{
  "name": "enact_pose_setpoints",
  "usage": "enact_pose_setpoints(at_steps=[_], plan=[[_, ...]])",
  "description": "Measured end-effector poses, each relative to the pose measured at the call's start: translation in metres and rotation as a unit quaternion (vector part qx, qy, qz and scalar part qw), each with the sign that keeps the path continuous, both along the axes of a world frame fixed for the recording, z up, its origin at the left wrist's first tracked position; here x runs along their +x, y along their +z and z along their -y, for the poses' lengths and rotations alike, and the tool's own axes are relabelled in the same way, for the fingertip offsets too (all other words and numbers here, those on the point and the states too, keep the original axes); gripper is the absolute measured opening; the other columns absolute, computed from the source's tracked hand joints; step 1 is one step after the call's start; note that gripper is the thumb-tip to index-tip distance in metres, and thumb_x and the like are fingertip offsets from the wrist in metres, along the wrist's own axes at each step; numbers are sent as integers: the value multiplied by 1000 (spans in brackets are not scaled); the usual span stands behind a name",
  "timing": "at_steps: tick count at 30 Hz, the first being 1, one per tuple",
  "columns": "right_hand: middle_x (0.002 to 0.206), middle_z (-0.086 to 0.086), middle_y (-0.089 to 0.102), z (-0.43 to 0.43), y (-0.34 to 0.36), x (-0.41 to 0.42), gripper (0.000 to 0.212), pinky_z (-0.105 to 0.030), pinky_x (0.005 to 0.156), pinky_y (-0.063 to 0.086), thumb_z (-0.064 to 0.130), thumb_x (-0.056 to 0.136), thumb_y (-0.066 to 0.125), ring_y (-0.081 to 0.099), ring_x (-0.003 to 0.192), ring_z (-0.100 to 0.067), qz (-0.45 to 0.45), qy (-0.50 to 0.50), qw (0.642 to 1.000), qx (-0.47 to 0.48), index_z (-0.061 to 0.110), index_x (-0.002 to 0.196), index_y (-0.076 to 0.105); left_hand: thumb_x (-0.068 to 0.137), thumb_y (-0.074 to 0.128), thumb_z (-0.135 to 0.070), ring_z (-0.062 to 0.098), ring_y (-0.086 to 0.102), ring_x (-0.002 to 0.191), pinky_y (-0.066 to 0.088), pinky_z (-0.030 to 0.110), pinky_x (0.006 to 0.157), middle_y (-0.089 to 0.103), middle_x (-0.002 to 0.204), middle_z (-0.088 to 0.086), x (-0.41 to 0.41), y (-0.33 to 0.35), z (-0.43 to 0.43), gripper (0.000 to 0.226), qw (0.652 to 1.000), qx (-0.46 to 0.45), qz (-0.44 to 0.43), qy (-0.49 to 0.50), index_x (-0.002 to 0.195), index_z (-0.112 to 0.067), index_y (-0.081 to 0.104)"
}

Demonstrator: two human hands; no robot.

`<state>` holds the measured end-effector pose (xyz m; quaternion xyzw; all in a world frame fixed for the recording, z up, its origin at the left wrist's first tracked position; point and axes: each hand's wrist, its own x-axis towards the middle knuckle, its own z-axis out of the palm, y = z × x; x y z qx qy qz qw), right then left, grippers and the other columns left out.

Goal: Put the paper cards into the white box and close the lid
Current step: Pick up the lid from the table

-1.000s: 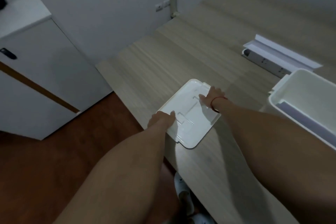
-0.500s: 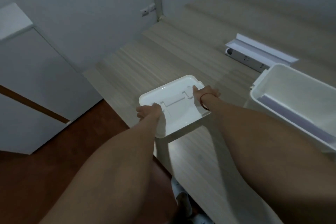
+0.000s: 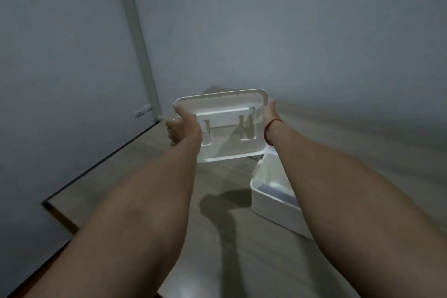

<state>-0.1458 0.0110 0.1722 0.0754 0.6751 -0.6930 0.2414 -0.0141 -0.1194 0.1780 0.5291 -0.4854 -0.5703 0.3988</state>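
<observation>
A white plastic lid (image 3: 227, 126) hangs in the air above the wooden table (image 3: 217, 261), its ribbed underside tilted toward me. My left hand (image 3: 181, 126) grips its left edge and my right hand (image 3: 271, 117), with a red string at the wrist, grips its right edge. The open white box (image 3: 273, 210) stands on the table below and to the right of the lid, partly behind my right forearm. A pale stack of paper cards (image 3: 278, 191) lies inside the box, mostly hidden.
A grey wall (image 3: 290, 31) rises behind the table, with a vertical white pipe (image 3: 140, 43) and a wall socket (image 3: 142, 111) at the left. The table's left edge (image 3: 96, 167) drops off near my left forearm.
Both hands have lifted the lid off the table and raised it, tilting its underside toward me. The view has swung up toward the wall and the box now sits below the lid.
</observation>
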Motion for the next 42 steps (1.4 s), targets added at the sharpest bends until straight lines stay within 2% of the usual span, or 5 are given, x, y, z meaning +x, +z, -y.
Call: enact_pose_setpoints(at_steps=[5,15,18,23,42], plan=[[45,0,64,-78,42,-7,58,-19,50,49,55,91,34,61,47,-20,-3,-62,989,-135,16,58,62,82,30,-77,30,41,136,29,43,115,50,143,15,-41,30,-46,90,991,4,-96,-98,136,-7,49],[30,-4,47,-179,2,-30,31,-14,37,49,3,92,41,50,22,-12,19,-175,982,-60,9,61,40,78,56,-50,24,62,84,49,30,74,68,111,10,-75,7,-91,50,945,146,-128,-263,104,-8,66],[70,-10,57,-190,-12,-37,11,-32,84,56,1,81,44,55,57,-24,12,-154,988,-27,5,75,51,77,60,-23,17,51,50,37,20,47,67,81,7,-85,-2,-97,17,947,102,-34,-302,85,-8,63],[103,-11,68,-209,-18,-31,57,-29,58,54,7,58,68,61,78,-23,-4,-213,976,33,-2,114,61,75,58,-28,32,59,119,49,41,102,56,137,13,-106,-26,-104,66,912,-16,147,-383,135,-3,47],[132,-12,62,-188,-129,13,45,-29,99,45,29,89,62,59,121,-28,-20,-278,943,184,7,128,60,99,43,-35,36,50,130,41,36,103,54,138,22,-80,-137,-116,52,867,-144,278,-388,132,5,52]])
